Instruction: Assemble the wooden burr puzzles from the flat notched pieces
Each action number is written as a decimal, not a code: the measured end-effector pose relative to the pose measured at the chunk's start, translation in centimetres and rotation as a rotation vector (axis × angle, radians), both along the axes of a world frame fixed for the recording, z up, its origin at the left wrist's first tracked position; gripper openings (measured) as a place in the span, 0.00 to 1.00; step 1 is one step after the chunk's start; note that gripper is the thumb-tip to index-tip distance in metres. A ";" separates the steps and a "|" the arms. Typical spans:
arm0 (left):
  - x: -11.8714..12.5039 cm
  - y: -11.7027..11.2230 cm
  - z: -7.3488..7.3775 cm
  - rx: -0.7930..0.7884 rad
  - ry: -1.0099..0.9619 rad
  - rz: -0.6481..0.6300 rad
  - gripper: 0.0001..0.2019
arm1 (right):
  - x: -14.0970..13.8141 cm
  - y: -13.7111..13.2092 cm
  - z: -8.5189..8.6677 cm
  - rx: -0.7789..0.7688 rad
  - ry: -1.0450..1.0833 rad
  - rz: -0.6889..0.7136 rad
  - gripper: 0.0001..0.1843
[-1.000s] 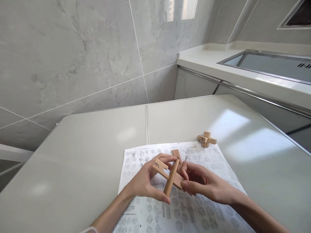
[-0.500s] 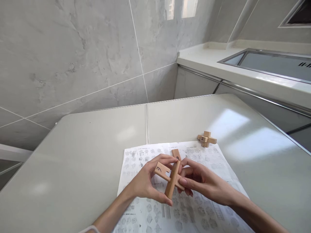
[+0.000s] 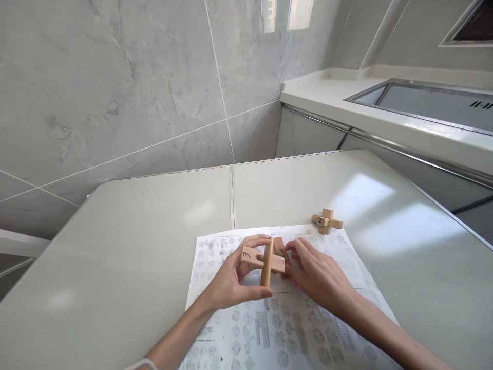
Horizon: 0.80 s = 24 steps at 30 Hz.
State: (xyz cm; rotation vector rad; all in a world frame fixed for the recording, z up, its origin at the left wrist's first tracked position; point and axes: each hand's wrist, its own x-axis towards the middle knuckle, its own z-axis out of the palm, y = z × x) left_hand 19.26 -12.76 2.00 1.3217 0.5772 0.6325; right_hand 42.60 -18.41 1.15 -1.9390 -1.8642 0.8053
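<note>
My left hand [image 3: 235, 281] is closed around two crossed wooden puzzle pieces [image 3: 266, 263], thumb at the lower end of the upright bar and fingers at its top. The flat notched piece [image 3: 252, 256] passes behind that bar and has a handwritten mark on its left end. My right hand [image 3: 321, 272] is just to the right, its fingers bent and pinched at the edge of another wooden puzzle piece [image 3: 279, 243] behind the crossed pair. The crossed pieces partly cover this third piece, and the right thumb is mostly hidden.
Under the hands lies a printed sheet [image 3: 215, 267] with rows of small diagrams, on a pale glossy table [image 3: 134, 246]. An assembled wooden puzzle [image 3: 326, 221] marked 2 sits at the sheet's far right corner. Beyond are a tiled wall [image 3: 154, 77] and a counter with a sink [image 3: 423, 100].
The right hand has let go of the crossed pair and shifted to the piece behind it. The left hand has turned the pair, bringing the bar more upright and slightly farther away.
</note>
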 end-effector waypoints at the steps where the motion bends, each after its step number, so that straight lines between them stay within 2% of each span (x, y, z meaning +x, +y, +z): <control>1: 0.0 0.0 -0.1 -0.040 -0.042 0.013 0.36 | -0.4 0.1 -0.4 0.020 -0.059 0.011 0.09; 4: 0.1 0.1 -0.4 -0.156 -0.124 0.045 0.25 | -1.3 0.5 -1.0 0.066 -0.160 0.025 0.13; 7: -0.1 0.2 -0.4 -0.275 -0.107 0.103 0.14 | -1.6 0.9 -1.0 0.063 -0.195 0.050 0.14; 9: -0.2 0.3 -0.2 -0.294 -0.087 0.135 0.14 | -1.5 1.1 -0.9 0.044 -0.203 0.074 0.15; 13: -0.4 0.2 0.6 -0.207 0.010 0.111 0.16 | 0.0 1.4 -0.2 0.046 -0.087 0.037 0.16; 15: -0.4 0.2 1.0 -0.153 0.046 0.071 0.17 | 1.1 1.5 0.5 0.030 0.060 -0.032 0.18; 18: -0.2 0.2 1.5 -0.116 0.022 0.021 0.17 | 2.5 1.5 1.9 -0.030 0.421 -0.097 0.24; 22: 0.3 0.1 1.4 -0.134 -0.009 -0.030 0.14 | 3.1 1.3 3.4 -0.177 0.935 -0.078 0.23; 24: 0.4 0.1 1.2 -0.153 -0.027 -0.042 0.15 | 2.8 1.2 3.5 -0.258 1.112 -0.044 0.22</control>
